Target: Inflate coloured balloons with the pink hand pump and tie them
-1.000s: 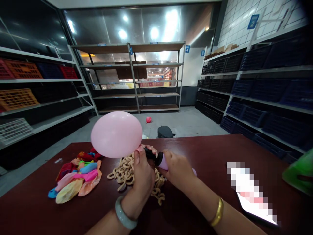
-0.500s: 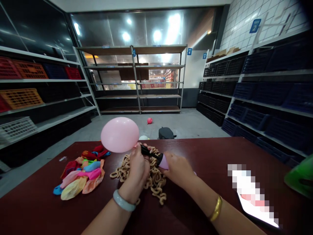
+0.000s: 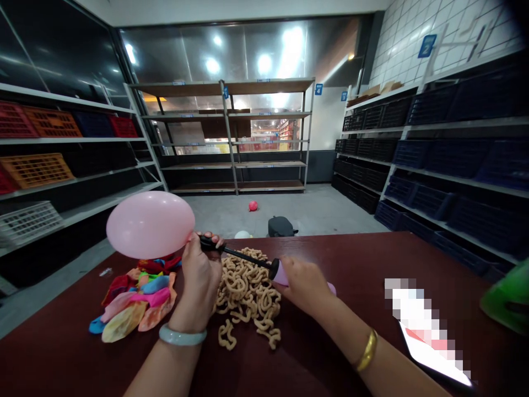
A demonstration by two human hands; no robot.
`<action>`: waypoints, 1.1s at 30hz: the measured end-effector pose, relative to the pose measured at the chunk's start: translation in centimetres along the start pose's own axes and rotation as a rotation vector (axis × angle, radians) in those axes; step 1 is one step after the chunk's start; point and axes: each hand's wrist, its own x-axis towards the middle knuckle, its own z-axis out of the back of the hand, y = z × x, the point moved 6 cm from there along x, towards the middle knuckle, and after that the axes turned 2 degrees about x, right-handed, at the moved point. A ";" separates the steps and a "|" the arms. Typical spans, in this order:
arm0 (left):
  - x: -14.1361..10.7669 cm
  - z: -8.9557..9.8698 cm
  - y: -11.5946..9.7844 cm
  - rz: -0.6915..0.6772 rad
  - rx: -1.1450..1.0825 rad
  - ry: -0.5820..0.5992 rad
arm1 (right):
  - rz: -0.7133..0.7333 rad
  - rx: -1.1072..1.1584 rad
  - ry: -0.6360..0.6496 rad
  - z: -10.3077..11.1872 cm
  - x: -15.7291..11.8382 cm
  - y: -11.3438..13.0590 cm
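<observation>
A pink inflated balloon (image 3: 151, 224) sits at the tip of a hand pump, over the table's left part. My left hand (image 3: 202, 270) is closed around the pump's black handle (image 3: 211, 243) and the balloon's neck. From there a black rod (image 3: 248, 257) runs right to the pump's purple barrel (image 3: 281, 274), which my right hand (image 3: 303, 286) grips. Beneath the pump lies a heap of tan curled pieces (image 3: 248, 286). Flat balloons (image 3: 155, 298) in several colours are piled to the left of my left hand.
A bright, partly pixelated flat device (image 3: 433, 342) lies on the dark red table (image 3: 351, 259) at right. A green object (image 3: 506, 300) stands at the right edge. Beyond are a dark bag (image 3: 281, 225), a red ball (image 3: 253, 205) and shelves with crates.
My left hand has moved left with the balloon and black handle, so more of the rod shows. More of the tan heap is uncovered. My right hand has barely moved.
</observation>
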 end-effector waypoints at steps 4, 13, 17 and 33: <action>-1.9 -1.0 1.8 0.025 -0.018 0.037 | -0.011 -0.033 -0.029 0.0 0.1 -0.3; -8.6 -3.3 6.6 0.235 0.035 0.051 | -0.006 0.029 -0.045 0.2 -0.4 1.0; -9.3 -3.8 6.4 0.223 0.041 0.058 | 0.003 0.058 -0.066 0.4 -0.5 1.2; 0.0 0.6 1.0 0.117 0.066 -0.067 | -0.002 0.067 0.033 -0.4 0.0 0.7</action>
